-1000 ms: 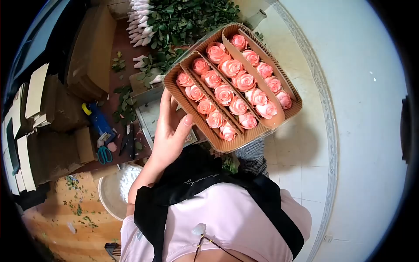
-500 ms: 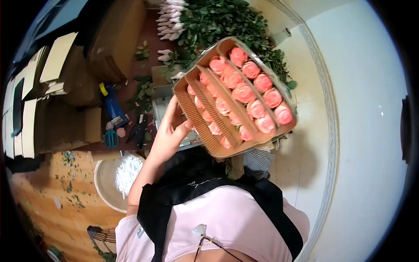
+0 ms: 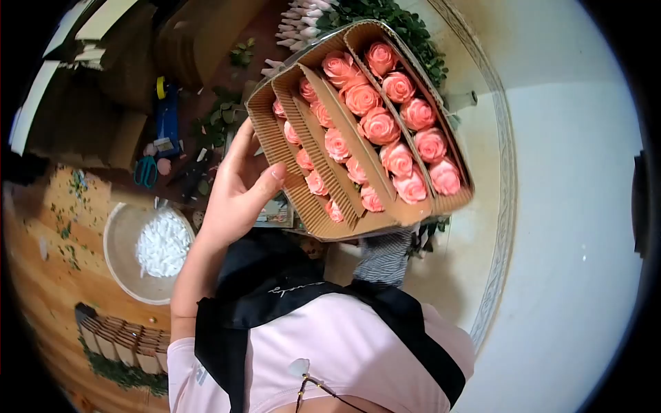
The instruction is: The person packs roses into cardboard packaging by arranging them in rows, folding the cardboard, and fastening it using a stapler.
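A cardboard-wrapped bunch of roses (image 3: pixel 337 144) is held up tilted in front of me. Its coral-pink blooms sit in rows, parted by corrugated cardboard strips, with clear film round the outside. My left hand (image 3: pixel 237 189) grips the bunch's left edge. The thumb lies spread on the near side, and the other fingers pass behind the cardboard, partly hidden. Below the bunch, a striped sleeve (image 3: pixel 382 260) runs up on my right side. My right hand is hidden behind the wrapped roses, so its fingers do not show.
Leafy stems (image 3: pixel 396 17) and pale wrapped rose heads (image 3: pixel 303 20) lie beyond the bunch. Teal-handled scissors (image 3: pixel 145 171) and a blue tool (image 3: pixel 167 117) rest on the bench at left. A round tub (image 3: pixel 117 237) of small white pieces stands below, near a brown rack (image 3: pixel 131 334).
The rose bunch has come nearer and shifted left and slightly up in view, with my left hand still at its edge. My view has turned, so the rack shows more.
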A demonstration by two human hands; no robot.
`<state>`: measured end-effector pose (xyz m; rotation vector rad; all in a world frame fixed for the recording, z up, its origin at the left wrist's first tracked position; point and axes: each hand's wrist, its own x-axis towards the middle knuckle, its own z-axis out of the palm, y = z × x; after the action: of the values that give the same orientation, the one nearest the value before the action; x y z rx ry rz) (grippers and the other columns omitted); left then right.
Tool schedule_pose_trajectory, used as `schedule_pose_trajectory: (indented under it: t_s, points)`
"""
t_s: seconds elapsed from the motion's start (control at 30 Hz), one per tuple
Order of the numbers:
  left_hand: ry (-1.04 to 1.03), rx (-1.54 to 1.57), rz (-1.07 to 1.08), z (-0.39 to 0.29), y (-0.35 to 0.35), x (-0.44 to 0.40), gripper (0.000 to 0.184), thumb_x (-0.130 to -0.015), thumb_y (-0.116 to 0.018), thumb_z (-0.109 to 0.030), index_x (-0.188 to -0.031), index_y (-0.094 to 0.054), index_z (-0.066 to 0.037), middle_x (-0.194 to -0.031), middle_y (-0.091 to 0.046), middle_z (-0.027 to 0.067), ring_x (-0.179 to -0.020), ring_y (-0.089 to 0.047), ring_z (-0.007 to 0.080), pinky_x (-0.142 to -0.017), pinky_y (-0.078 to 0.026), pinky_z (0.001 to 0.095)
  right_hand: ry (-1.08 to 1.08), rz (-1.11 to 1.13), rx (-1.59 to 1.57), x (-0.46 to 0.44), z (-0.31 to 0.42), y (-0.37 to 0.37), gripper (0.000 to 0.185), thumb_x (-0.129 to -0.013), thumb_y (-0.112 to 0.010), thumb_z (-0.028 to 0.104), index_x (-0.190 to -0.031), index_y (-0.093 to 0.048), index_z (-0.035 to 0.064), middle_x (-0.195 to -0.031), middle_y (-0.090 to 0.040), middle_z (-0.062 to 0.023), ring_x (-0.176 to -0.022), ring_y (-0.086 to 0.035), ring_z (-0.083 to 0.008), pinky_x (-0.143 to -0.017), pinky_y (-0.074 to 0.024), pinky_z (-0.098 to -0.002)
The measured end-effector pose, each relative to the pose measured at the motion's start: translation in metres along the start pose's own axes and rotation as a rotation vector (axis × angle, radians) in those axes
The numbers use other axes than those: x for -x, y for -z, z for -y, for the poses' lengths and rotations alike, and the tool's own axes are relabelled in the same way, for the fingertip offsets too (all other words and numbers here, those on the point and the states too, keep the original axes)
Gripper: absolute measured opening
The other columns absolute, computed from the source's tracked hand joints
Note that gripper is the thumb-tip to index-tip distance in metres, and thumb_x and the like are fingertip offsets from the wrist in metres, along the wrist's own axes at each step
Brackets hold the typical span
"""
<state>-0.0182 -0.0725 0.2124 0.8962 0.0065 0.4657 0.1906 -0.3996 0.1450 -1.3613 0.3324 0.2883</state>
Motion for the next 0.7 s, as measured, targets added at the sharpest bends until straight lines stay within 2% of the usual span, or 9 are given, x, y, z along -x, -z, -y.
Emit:
schedule_pose_trajectory:
  t_s: [0.17,0.23,0.3,0.43,0.5,0.57,0.63,0.7]
  points:
    - [-0.006,-0.085,-0.226,0.002,-0.034,0.011,0.076,-0.096,-0.065,-0.016,-0.157,-0.021,-0.002,-0.149,-0.040,0.0141,-0.129,-0.051,0.0229,-0.105,-0.045,0.0374,-0.014,0.125,0.128,-0.026,0.015,0.000,0.047,-0.098,-0.062,0.032,-0.138,-0.051,0.0097,-0.135,-0.057,-0.0176,-0.113,-0.063,-0.0313,-0.092,-0.0562,-0.0447]
    - [0.018,-0.129,-0.230,0.005,-0.035,0.014,0.076,-0.096,-0.066,-0.016,-0.156,-0.022,-0.003,-0.149,-0.040,0.0143,-0.129,-0.051,0.0232,-0.105,-0.045,0.0376,-0.014,0.157,0.173,-0.030,0.021,0.002,0.047,-0.099,-0.061,0.032,-0.138,-0.051,0.0096,-0.135,-0.057,-0.0180,-0.113,-0.063,-0.0312,-0.092,-0.0563,-0.0444]
    - [0.013,-0.026,-0.236,0.014,-0.043,0.022,0.074,-0.096,-0.064,-0.014,-0.156,-0.022,-0.004,-0.149,-0.040,0.0146,-0.129,-0.050,0.0224,-0.105,-0.045,0.0375,-0.002,0.193,0.217,-0.032,0.025,0.002,0.047,-0.099,-0.061,0.032,-0.139,-0.051,0.0095,-0.135,-0.057,-0.0184,-0.112,-0.063,-0.0312,-0.092,-0.0564,-0.0442]
    - [-0.008,-0.012,-0.111,0.013,-0.038,0.042,0.072,-0.098,-0.062,-0.017,-0.156,-0.022,-0.004,-0.148,-0.040,0.0115,-0.127,-0.050,0.0182,-0.103,-0.046,0.0342,0.064,0.280,0.327,-0.032,0.034,0.006,0.047,-0.099,-0.061,0.032,-0.139,-0.050,0.0093,-0.136,-0.056,-0.0192,-0.112,-0.063,-0.0311,-0.092,-0.0565,-0.0436]
    - [-0.207,-0.445,-0.090,0.038,-0.005,0.057,0.069,-0.099,-0.062,-0.019,-0.155,-0.025,-0.002,-0.145,-0.043,0.0078,-0.129,-0.047,0.0164,-0.100,-0.048,0.0369,0.093,0.388,0.383,-0.033,0.032,-0.013,0.047,-0.099,-0.060,0.031,-0.140,-0.050,0.0092,-0.136,-0.056,-0.0196,-0.112,-0.064,-0.0310,-0.092,-0.0566,-0.0433]
    - [-0.051,-0.239,-0.131,0.053,0.017,0.082,0.063,-0.100,-0.059,-0.020,-0.153,-0.029,-0.002,-0.142,-0.048,0.0102,-0.126,-0.050,0.0179,-0.100,-0.048,0.0357,0.122,0.482,0.437,-0.030,0.029,-0.036,0.047,-0.099,-0.060,0.031,-0.140,-0.050,0.0091,-0.136,-0.056,-0.0200,-0.112,-0.064,-0.0310,-0.092,-0.0566,-0.0431]
    - [0.050,-0.258,-0.313,0.053,0.038,0.121,0.057,-0.101,-0.057,-0.021,-0.150,-0.034,-0.003,-0.137,-0.054,0.0130,-0.123,-0.055,0.0213,-0.100,-0.047,0.0350,0.174,0.569,0.509,-0.017,0.023,-0.071,0.047,-0.100,-0.060,0.031,-0.140,-0.050,0.0090,-0.137,-0.056,-0.0204,-0.112,-0.064,-0.0309,-0.092,-0.0567,-0.0428]
    - [0.028,-0.717,-0.595,0.064,0.069,0.170,0.054,-0.101,-0.057,-0.023,-0.148,-0.037,-0.005,-0.130,-0.059,0.0145,-0.119,-0.059,0.0253,-0.100,-0.047,0.0363,0.209,0.654,0.559,0.005,0.005,-0.106,0.047,-0.100,-0.059,0.031,-0.141,-0.050,0.0089,-0.137,-0.055,-0.0208,-0.112,-0.064,-0.0309,-0.092,-0.0568,-0.0425]
